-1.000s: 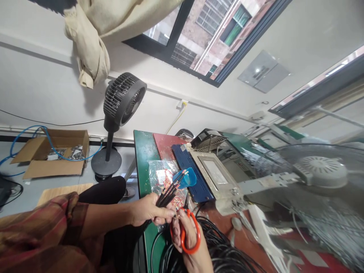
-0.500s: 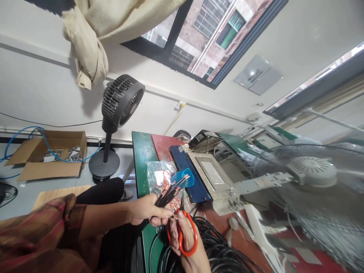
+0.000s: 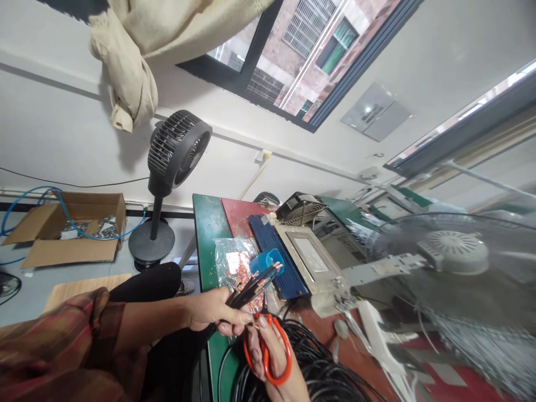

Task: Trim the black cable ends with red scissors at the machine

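My left hand [image 3: 220, 314] is closed around a bundle of black cables [image 3: 251, 287], whose stripped ends show thin coloured wires and point up to the right. Orange-handled scissors [image 3: 286, 349] hang on the fingers of my right hand [image 3: 270, 349], close beside the left. The thumb and fingertips of the right hand meet near the left thumb, at what looks like a small wire end. Behind the cable ends stands a blue cup [image 3: 268, 258]. Red and yellow wire scraps [image 3: 243, 271] lie on a clear plastic bag [image 3: 224, 254] under the bundle.
Coiled black cable [image 3: 330, 371] fills the bench front by my right hand. A blue metal panel [image 3: 270, 237] and a beige machine [image 3: 310, 251] stand behind. At right is a large grey fan [image 3: 456, 245]; a black fan [image 3: 178, 148] and a cardboard box [image 3: 71, 245] are at left.
The scissors' blades have swung lower and show less beyond the right hand. The cable bundle's tips have shifted slightly right and down. Both hands stay together.
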Motion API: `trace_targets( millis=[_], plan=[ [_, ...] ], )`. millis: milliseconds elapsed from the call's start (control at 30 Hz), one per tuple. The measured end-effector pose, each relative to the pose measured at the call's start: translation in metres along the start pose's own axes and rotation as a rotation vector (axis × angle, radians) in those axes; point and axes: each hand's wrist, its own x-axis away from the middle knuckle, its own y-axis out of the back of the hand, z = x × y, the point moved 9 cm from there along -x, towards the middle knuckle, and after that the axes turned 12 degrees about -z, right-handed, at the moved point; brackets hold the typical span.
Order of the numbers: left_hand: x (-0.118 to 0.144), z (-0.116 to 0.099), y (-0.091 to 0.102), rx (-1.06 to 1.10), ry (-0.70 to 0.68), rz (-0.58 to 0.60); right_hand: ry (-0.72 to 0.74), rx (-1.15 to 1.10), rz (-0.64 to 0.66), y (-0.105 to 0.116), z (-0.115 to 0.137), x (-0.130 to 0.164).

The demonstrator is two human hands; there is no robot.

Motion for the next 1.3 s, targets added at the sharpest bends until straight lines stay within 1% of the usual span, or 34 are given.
trace_targets(
  millis=[200,433,633,733,800,933,1000,1167,1300],
  plan=[
    [-0.003,0.002,0.001,0.012,0.034,0.020,0.018,0.006,0.070,-0.009,0.005,0.005],
    [0.000,0.001,-0.001,-0.004,0.030,0.029,-0.007,0.040,0.100,-0.012,0.004,0.007],
    [0.001,0.000,0.000,-0.037,0.001,0.025,-0.037,0.077,0.081,-0.010,-0.001,0.007],
    [0.001,-0.001,0.000,-0.019,-0.015,0.024,-0.033,0.083,0.076,-0.011,0.000,0.007],
    [0.000,-0.001,0.001,-0.006,-0.023,-0.001,-0.018,0.066,0.065,-0.012,0.002,0.005],
    [-0.002,-0.001,0.009,0.035,-0.028,-0.106,0.025,0.014,0.043,-0.011,0.008,0.000],
    [-0.002,-0.001,0.011,0.055,-0.022,-0.139,0.046,0.011,0.043,-0.010,0.010,-0.001],
    [-0.002,-0.002,0.011,0.073,-0.038,-0.171,0.061,0.085,0.069,-0.009,0.007,-0.003],
    [-0.002,-0.002,0.011,0.074,-0.057,-0.164,0.064,0.106,0.080,-0.009,0.003,-0.004]
  ],
)
